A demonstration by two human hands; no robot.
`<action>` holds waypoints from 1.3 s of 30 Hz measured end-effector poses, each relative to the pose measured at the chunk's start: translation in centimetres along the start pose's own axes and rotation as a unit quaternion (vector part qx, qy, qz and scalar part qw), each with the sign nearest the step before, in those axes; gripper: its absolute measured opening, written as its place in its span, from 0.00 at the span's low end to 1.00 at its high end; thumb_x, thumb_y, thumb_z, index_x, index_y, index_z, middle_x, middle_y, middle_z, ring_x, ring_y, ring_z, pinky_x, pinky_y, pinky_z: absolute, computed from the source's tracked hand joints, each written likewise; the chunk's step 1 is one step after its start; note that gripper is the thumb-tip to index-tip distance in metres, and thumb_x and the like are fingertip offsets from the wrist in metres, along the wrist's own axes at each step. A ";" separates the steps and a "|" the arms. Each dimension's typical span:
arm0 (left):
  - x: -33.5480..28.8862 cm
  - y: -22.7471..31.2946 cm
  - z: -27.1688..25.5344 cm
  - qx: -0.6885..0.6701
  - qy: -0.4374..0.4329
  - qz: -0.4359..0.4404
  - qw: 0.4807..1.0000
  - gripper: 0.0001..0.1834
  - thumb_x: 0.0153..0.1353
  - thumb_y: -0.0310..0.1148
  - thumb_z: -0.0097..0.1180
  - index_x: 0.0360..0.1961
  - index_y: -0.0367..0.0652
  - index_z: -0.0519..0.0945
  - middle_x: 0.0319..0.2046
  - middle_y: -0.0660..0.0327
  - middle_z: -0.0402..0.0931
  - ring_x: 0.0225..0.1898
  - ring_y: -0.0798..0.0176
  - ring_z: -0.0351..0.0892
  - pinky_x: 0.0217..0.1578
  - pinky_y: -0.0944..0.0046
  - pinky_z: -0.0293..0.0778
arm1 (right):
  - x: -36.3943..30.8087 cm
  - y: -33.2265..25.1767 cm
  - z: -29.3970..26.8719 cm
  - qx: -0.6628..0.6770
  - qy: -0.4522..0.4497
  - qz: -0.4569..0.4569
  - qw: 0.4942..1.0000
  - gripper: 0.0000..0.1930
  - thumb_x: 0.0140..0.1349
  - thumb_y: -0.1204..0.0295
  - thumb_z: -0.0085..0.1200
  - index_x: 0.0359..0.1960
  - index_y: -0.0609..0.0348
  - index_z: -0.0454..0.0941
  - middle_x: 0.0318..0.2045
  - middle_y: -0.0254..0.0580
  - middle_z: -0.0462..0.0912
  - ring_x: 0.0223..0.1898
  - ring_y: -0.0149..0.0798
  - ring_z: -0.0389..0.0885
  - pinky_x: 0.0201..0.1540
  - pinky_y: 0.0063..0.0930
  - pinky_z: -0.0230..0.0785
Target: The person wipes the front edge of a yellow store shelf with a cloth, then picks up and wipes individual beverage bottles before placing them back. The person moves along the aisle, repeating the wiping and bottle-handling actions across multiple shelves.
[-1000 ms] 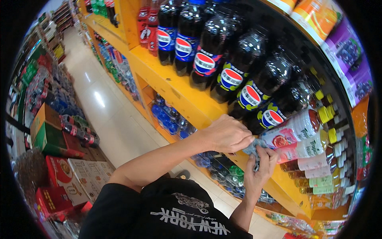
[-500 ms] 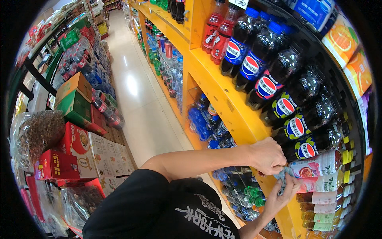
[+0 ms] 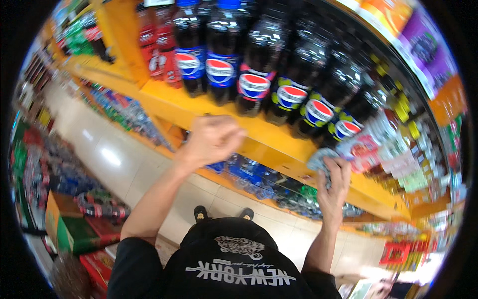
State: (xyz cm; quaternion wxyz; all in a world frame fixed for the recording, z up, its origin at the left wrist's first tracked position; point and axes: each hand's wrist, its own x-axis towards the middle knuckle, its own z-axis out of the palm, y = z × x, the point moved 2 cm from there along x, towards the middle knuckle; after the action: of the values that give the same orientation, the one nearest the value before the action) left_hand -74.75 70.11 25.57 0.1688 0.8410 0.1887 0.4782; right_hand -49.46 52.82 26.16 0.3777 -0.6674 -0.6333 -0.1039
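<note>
My right hand (image 3: 333,182) pinches a crumpled grey-blue cloth (image 3: 321,160) against the front edge of the yellow shelf (image 3: 264,144), just below the pink-labelled drink bottles (image 3: 361,149). Further left, my left hand (image 3: 214,137) is curled into a fist in front of the same shelf. It is blurred, and whatever its fingers might enclose is hidden. Behind the hands stands a row of dark cola bottles (image 3: 254,84) with blue, pink and green labels. Two red drink bottles (image 3: 164,55) are at the row's left end.
Below this shelf are more bottles with blue tints (image 3: 254,174). A tiled aisle floor (image 3: 134,144) runs off to the far left. Cartons (image 3: 69,224) and packs of bottles (image 3: 102,204) are stacked on the left. Orange and purple packs (image 3: 423,42) rise at the far right.
The view has swung to face the shelf more squarely. My left hand has come away from the cloth and moved left along the shelf edge. The cloth stays in my right hand.
</note>
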 end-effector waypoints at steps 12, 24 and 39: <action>0.5 -6.8 -6.0 0.045 0.001 -0.030 0.999 0.13 0.55 0.25 0.58 0.17 0.35 0.69 0.13 0.55 0.62 0.13 0.56 0.63 0.17 0.60 0.58 | 7.4 -4.6 -3.5 -0.043 0.282 -0.077 0.955 0.17 0.55 0.82 0.58 0.48 0.61 0.77 0.43 0.48 0.73 0.46 0.45 0.71 0.49 0.34 0.65; 0.5 -7.7 -5.5 -0.035 -0.040 -0.008 0.999 0.15 0.56 0.23 0.57 0.16 0.35 0.65 0.13 0.58 0.58 0.14 0.63 0.57 0.17 0.62 0.53 | 7.2 -3.7 -2.0 -0.097 0.296 -0.063 0.948 0.17 0.55 0.81 0.59 0.48 0.60 0.77 0.42 0.45 0.71 0.44 0.41 0.71 0.47 0.30 0.65; 0.1 -8.5 -5.7 -0.076 -0.065 -0.019 0.995 0.15 0.57 0.23 0.56 0.18 0.35 0.65 0.15 0.62 0.56 0.18 0.69 0.55 0.20 0.65 0.52 | 0.9 -2.8 3.4 -0.135 0.166 0.048 0.976 0.13 0.53 0.79 0.59 0.41 0.62 0.78 0.38 0.47 0.74 0.41 0.48 0.74 0.43 0.35 0.68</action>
State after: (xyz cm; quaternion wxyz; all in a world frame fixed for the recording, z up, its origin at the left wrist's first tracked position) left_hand -80.96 78.15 24.52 0.2531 0.8512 0.1562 0.4325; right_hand -53.09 55.42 25.41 0.3882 -0.7153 -0.5094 -0.2796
